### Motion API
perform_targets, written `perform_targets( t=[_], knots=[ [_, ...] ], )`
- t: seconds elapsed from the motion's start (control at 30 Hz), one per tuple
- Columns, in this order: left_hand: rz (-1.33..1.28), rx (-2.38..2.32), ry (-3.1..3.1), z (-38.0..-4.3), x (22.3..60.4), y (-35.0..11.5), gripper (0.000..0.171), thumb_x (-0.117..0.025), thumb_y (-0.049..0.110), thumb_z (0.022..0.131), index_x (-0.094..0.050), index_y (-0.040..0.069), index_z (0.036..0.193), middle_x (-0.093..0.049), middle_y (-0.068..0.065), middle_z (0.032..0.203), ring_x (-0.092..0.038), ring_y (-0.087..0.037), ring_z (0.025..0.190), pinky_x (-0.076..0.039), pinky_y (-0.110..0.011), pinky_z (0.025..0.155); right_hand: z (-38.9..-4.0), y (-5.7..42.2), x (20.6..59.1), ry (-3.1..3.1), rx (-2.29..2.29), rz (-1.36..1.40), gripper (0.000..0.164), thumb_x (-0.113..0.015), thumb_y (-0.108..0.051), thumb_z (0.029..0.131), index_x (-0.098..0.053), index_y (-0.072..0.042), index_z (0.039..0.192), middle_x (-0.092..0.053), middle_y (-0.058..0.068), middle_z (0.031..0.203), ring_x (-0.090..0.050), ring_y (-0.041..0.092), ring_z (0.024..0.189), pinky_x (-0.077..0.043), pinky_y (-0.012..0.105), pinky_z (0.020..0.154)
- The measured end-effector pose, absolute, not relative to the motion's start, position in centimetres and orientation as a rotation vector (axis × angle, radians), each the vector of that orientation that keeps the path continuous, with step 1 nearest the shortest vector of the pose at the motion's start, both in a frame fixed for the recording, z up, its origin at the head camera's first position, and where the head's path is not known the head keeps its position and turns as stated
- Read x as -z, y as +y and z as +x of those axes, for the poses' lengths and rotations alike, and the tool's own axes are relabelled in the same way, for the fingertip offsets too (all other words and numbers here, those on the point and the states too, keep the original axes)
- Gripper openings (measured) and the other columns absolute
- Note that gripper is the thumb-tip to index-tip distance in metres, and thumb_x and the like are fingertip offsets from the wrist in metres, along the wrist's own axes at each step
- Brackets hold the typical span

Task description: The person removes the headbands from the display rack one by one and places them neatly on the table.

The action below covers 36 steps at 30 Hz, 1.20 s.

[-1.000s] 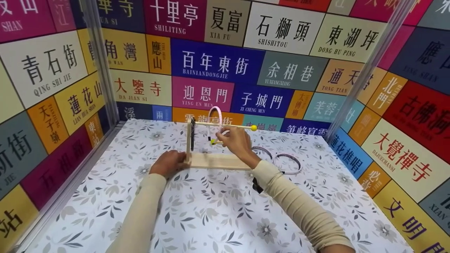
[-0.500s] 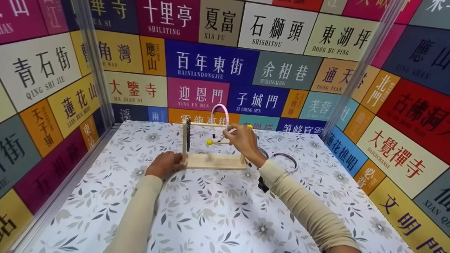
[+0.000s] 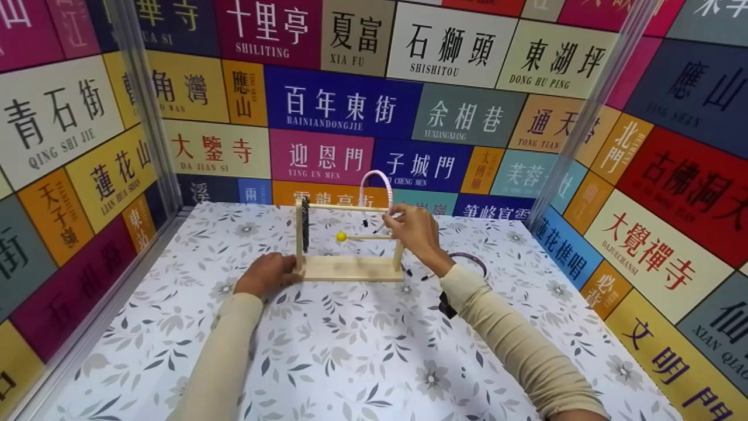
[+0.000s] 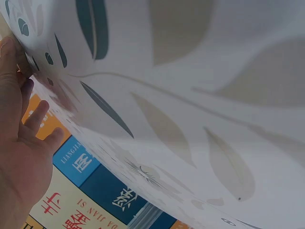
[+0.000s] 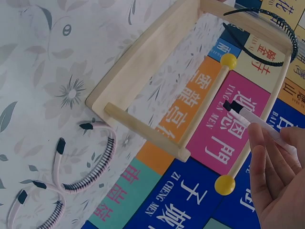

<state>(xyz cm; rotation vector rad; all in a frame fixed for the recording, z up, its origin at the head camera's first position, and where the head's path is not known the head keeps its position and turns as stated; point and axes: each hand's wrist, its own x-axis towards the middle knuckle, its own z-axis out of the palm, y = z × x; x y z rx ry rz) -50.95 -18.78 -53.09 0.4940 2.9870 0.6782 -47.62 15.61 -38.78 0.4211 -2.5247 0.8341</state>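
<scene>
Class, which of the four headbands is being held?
The pale pink headband held by the right hand; the dark one hangs on the wooden stand, and two others lie on the table.

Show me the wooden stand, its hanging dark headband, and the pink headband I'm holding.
Wooden stand (image 3: 350, 268): head view, on its base.
Dark headband (image 3: 305, 226): head view, middle of the hanging band.
Pink headband (image 3: 388, 188): head view, right side of its arch.

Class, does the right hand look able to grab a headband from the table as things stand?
Probably not yet: the right hand holds a pink headband, though the two headbands on the table look uncovered.
</scene>
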Motion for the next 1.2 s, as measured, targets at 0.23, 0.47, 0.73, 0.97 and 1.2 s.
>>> perform_targets(
  t=[0.23, 0.47, 0.73, 0.97, 1.2],
  knots=[
    [0.508, -0.697, 2.989, -50.7, 52.9, -19.0, 0.022, -0.077, 0.036, 0.095, -0.072, 0.022, 0.111, -0.070, 0.003, 0.095, -0.065, -0.021, 0.090, -0.055, -0.046, 0.092, -47.7, 17.0, 38.7, -2.498, -0.830, 0.393, 0.020, -0.071, -0.032, 0.100, -0.078, -0.014, 0.106, -0.080, 0.004, 0.089, -0.072, 0.014, 0.059, -0.042, 0.025, 0.039],
    [0.471, -0.707, 2.966, -50.8, 53.1, -19.1, 0.022, -0.076, 0.035, 0.095, -0.071, 0.021, 0.112, -0.070, 0.002, 0.097, -0.065, -0.021, 0.092, -0.055, -0.047, 0.094, -47.9, 18.7, 38.8, -2.487, -0.812, 0.358, 0.018, -0.072, -0.032, 0.100, -0.079, -0.016, 0.105, -0.080, 0.003, 0.089, -0.072, 0.015, 0.059, -0.037, 0.025, 0.038],
    [0.495, -0.711, 2.981, -50.4, 52.8, -18.8, 0.023, -0.077, 0.032, 0.095, -0.072, 0.020, 0.114, -0.072, 0.000, 0.099, -0.067, -0.024, 0.094, -0.055, -0.048, 0.094, -47.9, 20.8, 38.6, -2.465, -0.785, 0.350, 0.021, -0.071, -0.031, 0.101, -0.078, -0.012, 0.107, -0.080, 0.006, 0.087, -0.072, 0.018, 0.059, -0.034, 0.026, 0.037],
    [0.589, -0.674, 3.034, -50.1, 52.7, -18.8, 0.027, -0.078, 0.029, 0.095, -0.074, 0.016, 0.118, -0.073, -0.005, 0.102, -0.068, -0.028, 0.096, -0.056, -0.050, 0.094, -47.8, 22.2, 38.7, -2.460, -0.775, 0.330, 0.023, -0.070, -0.033, 0.101, -0.078, -0.012, 0.107, -0.079, 0.007, 0.082, -0.071, 0.016, 0.057, -0.035, 0.026, 0.038],
    [0.547, -0.707, 3.009, -50.3, 52.9, -18.8, 0.030, -0.079, 0.030, 0.093, -0.073, 0.017, 0.120, -0.073, -0.004, 0.105, -0.068, -0.028, 0.100, -0.055, -0.049, 0.098, -47.3, 23.5, 39.0, -2.509, -0.771, 0.269, 0.026, -0.067, -0.037, 0.102, -0.077, -0.013, 0.108, -0.080, 0.003, 0.088, -0.071, 0.013, 0.058, -0.039, 0.025, 0.038]
  ],
)
